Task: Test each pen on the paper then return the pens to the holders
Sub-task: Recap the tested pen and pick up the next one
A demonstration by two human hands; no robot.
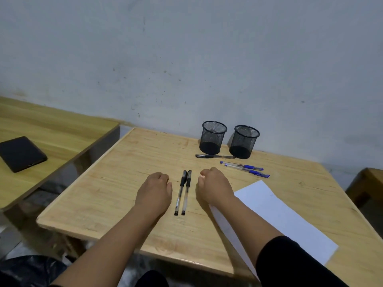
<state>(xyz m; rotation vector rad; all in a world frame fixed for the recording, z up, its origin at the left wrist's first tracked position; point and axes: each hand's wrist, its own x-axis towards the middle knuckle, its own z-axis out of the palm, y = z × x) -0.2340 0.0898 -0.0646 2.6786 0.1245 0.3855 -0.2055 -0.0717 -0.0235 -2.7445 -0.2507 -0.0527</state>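
Head view: both hands rest on the tabletop (124, 168) with fingers curled, holding nothing, the left hand (155, 190) and right hand (214, 186) flanking two black pens (183, 192). A third black pen (215, 156) lies before the two empty mesh holders (213, 137), two blue pens (244, 168) just beside. No pen seems taken up yet; next comes picking one and marking the paper (275, 216). Fingertips are hidden; whether the paper bears marks is hard to tell.

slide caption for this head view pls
Curled left hand and right hand flank two black pens; both mesh holders stand empty.
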